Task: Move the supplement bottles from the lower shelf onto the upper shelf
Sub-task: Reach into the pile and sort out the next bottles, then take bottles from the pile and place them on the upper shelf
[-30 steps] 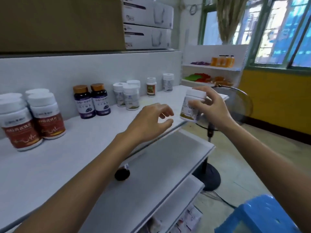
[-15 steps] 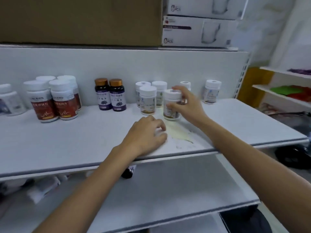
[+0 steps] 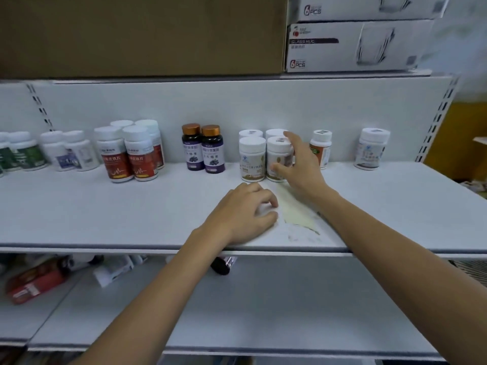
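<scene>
While left hand (image 3: 242, 214) rests loosely curled on upper shelf (image 3: 105, 206), right hand (image 3: 300, 167) spread against white bottle (image 3: 275, 154), "GLASS MUG" box (image 3: 355, 46)

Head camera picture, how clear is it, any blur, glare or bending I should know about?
Head view: light even and soft, no glare; the right hand and the white bottle by its thumb are motion-smeared; the far-left bottles and the red box on the lower shelf are soft; the wall rail leans outward, wide-lens bending.

cardboard box (image 3: 142, 35) beside stacked glass-mug boxes (image 3: 355, 44)
</scene>
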Motion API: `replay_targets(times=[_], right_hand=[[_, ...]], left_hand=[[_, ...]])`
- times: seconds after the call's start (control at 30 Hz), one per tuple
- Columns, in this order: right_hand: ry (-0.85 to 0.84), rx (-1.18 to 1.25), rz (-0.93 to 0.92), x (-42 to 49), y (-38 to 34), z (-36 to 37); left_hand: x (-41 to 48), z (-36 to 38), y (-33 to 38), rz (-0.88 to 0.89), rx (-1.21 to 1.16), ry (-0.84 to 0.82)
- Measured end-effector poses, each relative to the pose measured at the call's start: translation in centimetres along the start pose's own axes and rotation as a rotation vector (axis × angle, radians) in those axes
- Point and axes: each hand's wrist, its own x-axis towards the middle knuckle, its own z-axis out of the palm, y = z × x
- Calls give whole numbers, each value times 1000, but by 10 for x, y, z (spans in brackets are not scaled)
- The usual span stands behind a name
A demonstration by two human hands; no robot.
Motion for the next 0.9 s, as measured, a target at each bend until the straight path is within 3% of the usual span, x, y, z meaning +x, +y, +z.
replay_targets(times=[0.13, 0.27, 0.67, 0.9], right_hand=[[71, -70, 30, -6, -2, -9], [227, -198, -133, -23, -25, -15], [157, 263, -126, -153, -144, 78], [107, 353, 15, -229, -137, 122]], left_hand=[[-10, -5, 4, -20, -11, 98], [-40, -24, 2, -68, -94, 158], [-190, -49, -57, -102, -99, 337], [-240, -23, -94, -176, -118, 239]])
